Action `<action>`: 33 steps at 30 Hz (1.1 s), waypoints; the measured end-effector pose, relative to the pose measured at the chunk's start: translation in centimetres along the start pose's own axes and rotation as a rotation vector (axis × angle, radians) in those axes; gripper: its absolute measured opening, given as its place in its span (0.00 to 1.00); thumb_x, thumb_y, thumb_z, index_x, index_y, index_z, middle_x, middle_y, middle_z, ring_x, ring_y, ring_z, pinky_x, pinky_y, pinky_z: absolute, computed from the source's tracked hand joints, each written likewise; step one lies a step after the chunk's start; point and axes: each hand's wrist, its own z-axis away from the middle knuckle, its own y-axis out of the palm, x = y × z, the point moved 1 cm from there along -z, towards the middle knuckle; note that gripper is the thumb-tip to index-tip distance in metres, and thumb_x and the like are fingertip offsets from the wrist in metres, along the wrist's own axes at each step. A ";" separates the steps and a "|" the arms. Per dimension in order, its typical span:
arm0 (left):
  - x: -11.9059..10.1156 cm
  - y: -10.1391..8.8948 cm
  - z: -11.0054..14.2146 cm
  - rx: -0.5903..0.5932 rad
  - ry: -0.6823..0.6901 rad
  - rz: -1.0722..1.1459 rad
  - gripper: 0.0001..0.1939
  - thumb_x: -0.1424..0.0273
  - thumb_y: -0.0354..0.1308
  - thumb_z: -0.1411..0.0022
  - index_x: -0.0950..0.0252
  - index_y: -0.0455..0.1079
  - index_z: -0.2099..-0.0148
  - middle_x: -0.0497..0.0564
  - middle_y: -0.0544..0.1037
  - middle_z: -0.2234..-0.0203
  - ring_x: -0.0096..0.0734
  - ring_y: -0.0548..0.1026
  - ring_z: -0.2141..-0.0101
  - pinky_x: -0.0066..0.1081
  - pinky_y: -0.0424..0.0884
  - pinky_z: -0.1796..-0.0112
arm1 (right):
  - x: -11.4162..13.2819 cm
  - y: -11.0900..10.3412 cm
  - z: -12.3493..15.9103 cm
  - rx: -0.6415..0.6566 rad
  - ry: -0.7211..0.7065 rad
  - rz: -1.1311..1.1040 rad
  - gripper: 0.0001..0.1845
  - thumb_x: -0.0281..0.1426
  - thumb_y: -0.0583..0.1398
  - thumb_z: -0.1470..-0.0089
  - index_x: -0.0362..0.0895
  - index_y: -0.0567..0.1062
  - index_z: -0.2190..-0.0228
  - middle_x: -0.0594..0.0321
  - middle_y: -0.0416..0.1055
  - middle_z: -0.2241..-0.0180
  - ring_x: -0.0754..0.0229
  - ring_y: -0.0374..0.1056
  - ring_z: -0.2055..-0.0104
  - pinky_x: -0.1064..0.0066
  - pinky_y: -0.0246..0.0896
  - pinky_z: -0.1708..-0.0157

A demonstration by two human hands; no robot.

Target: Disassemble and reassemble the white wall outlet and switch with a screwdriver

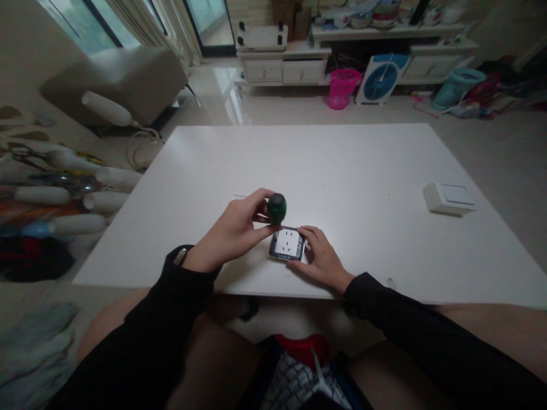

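A wall socket [287, 243] with a white face and a dark frame lies near the front edge of the white table [342, 165]. My right hand [322, 259] grips it by its right side, thumb below and fingers above. In my left hand [239, 228] is a screwdriver [277, 208] with a dark green handle, held upright over the socket's left side. Its shaft and tip are hidden behind the handle and fingers. Part of a flat, pale piece [238, 197] shows behind my left hand.
A white switch box [448, 199] sits at the table's right side. Tools lie on a rack [64, 176] to the left, beside the table. Beyond the table are a pink basket [342, 88], a blue fan [380, 80] and a white cabinet [284, 71].
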 end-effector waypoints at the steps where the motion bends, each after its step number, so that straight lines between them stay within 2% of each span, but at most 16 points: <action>1: 0.0 -0.2 0.1 0.031 0.012 0.006 0.22 0.70 0.66 0.37 0.63 0.68 0.42 0.52 0.82 0.59 0.35 0.84 0.59 0.34 0.82 0.55 | 0.0 0.0 0.0 0.002 0.002 -0.001 0.43 0.44 0.70 0.46 0.52 0.62 0.35 0.48 0.65 0.40 0.40 0.65 0.38 0.39 0.68 0.40; 4: 0.0 -0.4 0.1 0.066 0.034 -0.035 0.23 0.72 0.61 0.33 0.63 0.65 0.37 0.55 0.82 0.56 0.37 0.83 0.56 0.37 0.82 0.53 | -0.1 0.0 0.0 0.007 0.007 0.001 0.43 0.44 0.70 0.46 0.53 0.61 0.34 0.48 0.65 0.40 0.39 0.65 0.38 0.37 0.67 0.41; 8: 0.2 0.0 0.1 0.046 0.023 -0.055 0.18 0.72 0.58 0.31 0.64 0.65 0.40 0.55 0.81 0.58 0.37 0.82 0.57 0.37 0.82 0.55 | -0.1 0.0 0.1 0.006 0.008 0.003 0.43 0.43 0.70 0.46 0.53 0.61 0.34 0.48 0.65 0.40 0.39 0.65 0.38 0.37 0.67 0.40; 15: 0.1 0.8 -0.1 -0.031 -0.009 -0.078 0.17 0.64 0.61 0.30 0.64 0.66 0.43 0.53 0.79 0.60 0.36 0.80 0.60 0.37 0.81 0.56 | -0.3 0.1 0.1 0.002 -0.002 0.000 0.44 0.44 0.70 0.46 0.53 0.61 0.34 0.48 0.64 0.40 0.38 0.64 0.38 0.37 0.67 0.40; 19: 0.3 0.8 -0.2 -0.077 -0.003 -0.116 0.17 0.65 0.65 0.33 0.64 0.68 0.46 0.52 0.79 0.62 0.35 0.80 0.63 0.36 0.80 0.59 | -0.2 0.1 0.0 0.001 0.003 0.000 0.43 0.44 0.70 0.46 0.52 0.62 0.34 0.48 0.65 0.40 0.39 0.64 0.38 0.38 0.67 0.39; 25: 0.5 0.4 -0.1 -0.143 0.005 -0.122 0.22 0.66 0.69 0.37 0.64 0.69 0.44 0.52 0.81 0.60 0.35 0.81 0.63 0.36 0.83 0.57 | 0.0 0.1 -0.1 0.000 0.000 -0.002 0.43 0.44 0.70 0.46 0.53 0.61 0.34 0.48 0.65 0.40 0.39 0.65 0.38 0.38 0.67 0.40; 29: 0.1 0.1 0.0 -0.102 0.007 -0.054 0.28 0.69 0.68 0.37 0.62 0.68 0.37 0.53 0.81 0.58 0.36 0.83 0.61 0.34 0.84 0.58 | 0.0 0.1 0.0 0.001 0.001 0.001 0.42 0.43 0.70 0.46 0.51 0.62 0.35 0.48 0.65 0.40 0.40 0.65 0.38 0.40 0.67 0.40; 33: 0.0 0.2 0.1 -0.053 0.008 0.035 0.31 0.74 0.65 0.36 0.60 0.64 0.34 0.51 0.81 0.59 0.37 0.84 0.58 0.32 0.84 0.59 | -0.2 0.1 0.1 0.004 0.003 0.003 0.43 0.43 0.70 0.46 0.51 0.62 0.35 0.47 0.64 0.40 0.39 0.65 0.38 0.39 0.67 0.40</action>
